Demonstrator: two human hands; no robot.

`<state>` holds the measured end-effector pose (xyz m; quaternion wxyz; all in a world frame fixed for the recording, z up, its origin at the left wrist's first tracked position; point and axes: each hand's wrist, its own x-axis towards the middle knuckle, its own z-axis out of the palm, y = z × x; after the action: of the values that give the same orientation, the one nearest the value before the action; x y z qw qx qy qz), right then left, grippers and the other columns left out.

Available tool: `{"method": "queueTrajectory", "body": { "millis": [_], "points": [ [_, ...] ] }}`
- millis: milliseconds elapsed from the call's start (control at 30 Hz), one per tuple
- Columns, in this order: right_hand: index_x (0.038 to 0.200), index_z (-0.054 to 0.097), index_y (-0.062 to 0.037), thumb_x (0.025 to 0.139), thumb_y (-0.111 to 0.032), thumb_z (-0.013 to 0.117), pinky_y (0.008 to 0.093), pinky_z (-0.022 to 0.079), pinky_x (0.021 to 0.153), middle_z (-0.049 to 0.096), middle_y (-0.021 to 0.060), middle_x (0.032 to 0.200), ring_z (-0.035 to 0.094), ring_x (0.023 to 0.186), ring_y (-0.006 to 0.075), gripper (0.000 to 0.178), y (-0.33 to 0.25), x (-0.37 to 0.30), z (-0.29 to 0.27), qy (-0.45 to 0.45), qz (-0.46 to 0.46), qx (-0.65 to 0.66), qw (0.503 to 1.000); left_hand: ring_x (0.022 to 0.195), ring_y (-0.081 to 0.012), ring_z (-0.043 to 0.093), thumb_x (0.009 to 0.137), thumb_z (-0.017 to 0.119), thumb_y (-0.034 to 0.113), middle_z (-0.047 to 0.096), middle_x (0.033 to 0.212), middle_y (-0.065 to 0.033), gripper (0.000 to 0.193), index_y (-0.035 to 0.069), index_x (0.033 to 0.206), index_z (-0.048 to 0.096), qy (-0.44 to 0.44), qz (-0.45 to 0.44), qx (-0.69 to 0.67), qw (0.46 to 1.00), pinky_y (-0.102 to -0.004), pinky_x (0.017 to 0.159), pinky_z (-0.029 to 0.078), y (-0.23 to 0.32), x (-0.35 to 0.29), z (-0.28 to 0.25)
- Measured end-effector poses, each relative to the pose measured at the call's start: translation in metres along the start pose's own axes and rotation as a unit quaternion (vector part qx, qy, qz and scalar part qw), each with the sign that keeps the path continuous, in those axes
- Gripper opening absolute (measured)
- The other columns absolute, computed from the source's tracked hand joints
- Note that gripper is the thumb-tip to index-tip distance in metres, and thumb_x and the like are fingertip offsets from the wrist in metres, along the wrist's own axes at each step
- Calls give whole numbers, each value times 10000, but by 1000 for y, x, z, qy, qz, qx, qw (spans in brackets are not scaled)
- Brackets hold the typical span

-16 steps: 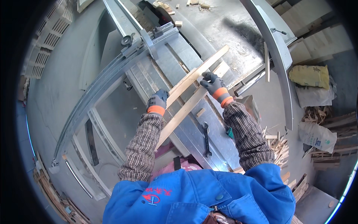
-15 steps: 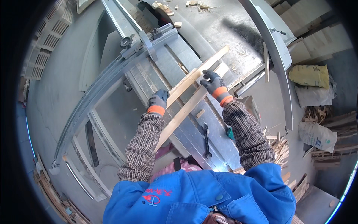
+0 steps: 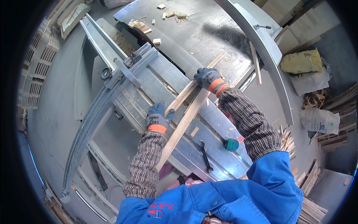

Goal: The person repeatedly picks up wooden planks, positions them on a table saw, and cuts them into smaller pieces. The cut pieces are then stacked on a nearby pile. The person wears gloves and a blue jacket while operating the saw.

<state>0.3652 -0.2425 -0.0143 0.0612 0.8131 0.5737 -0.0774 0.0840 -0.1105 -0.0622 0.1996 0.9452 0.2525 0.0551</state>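
Both hands wear grey work gloves with orange cuffs. My left hand (image 3: 158, 117) grips the near end of a pale wooden strip (image 3: 181, 99), which lies between thumb and fingers. Farther along that same strip, my right hand (image 3: 208, 79) is closed over it from above; the strip's far end sticks out beyond the glove. A second, longer wooden strip (image 3: 179, 128) lies beside it on the grooved metal machine table (image 3: 169, 69), its near end reaching past the table edge near my left forearm. Where the strips run under the right hand is hidden.
An open-ended wrench (image 3: 205, 156), a green tape measure (image 3: 232, 144) and a small wood block (image 3: 194, 131) lie on the near table. Offcuts (image 3: 140, 26) lie at the far left. A curved metal rail (image 3: 263, 44) arches at right; sacks (image 3: 302, 61) stand beyond.
The view has shifted. My right hand has moved left and now closes over the upper strip, where before its fingers were beside it near the longer strip. The tape measure shows more fully.
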Motion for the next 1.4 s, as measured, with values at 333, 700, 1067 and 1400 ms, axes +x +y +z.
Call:
{"method": "queueTrajectory", "body": {
  "millis": [333, 700, 1067, 1400],
  "points": [
    [1222, 615, -223, 790, -190, 704, 436, 545, 852, 615, 73, 1180, 630, 1078, 320, 443, 27, 31, -18, -101, 9, 28, 994, 1063, -361, 599, 787, 725, 335, 640, 1141, -166, 496, 101, 1211, 612, -147, 18, 24, 989, -451, 933, 479, 37, 57, -30],
    [1121, 682, -208, 824, -156, 675, 420, 540, 853, 653, 106, 1109, 646, 1018, 329, 301, 105, 66, 10, -2, -36, 16, 999, 1047, -227, 602, 835, 661, 264, 617, 1086, -48, 377, 119, 1166, 555, -65, -17, 133, 989, -389, 836, 513, 82, 112, 9],
    [1204, 635, -151, 775, -234, 767, 421, 501, 931, 607, 132, 1226, 619, 1076, 345, 457, 118, 67, 5, 33, -3, 94, 995, 948, -173, 590, 853, 576, 179, 570, 986, 9, 251, 175, 1104, 580, 98, 21, 216, 971, -335, 756, 495, 63, 165, 35],
    [1144, 659, -217, 813, -321, 724, 437, 506, 899, 610, 102, 1191, 629, 1053, 333, 352, 111, 123, -14, -49, -2, -21, 999, 981, -188, 621, 877, 578, 162, 632, 1027, 0, 186, 195, 1049, 643, 75, 19, 211, 974, -346, 754, 538, 32, 199, 3]
  ]
}}
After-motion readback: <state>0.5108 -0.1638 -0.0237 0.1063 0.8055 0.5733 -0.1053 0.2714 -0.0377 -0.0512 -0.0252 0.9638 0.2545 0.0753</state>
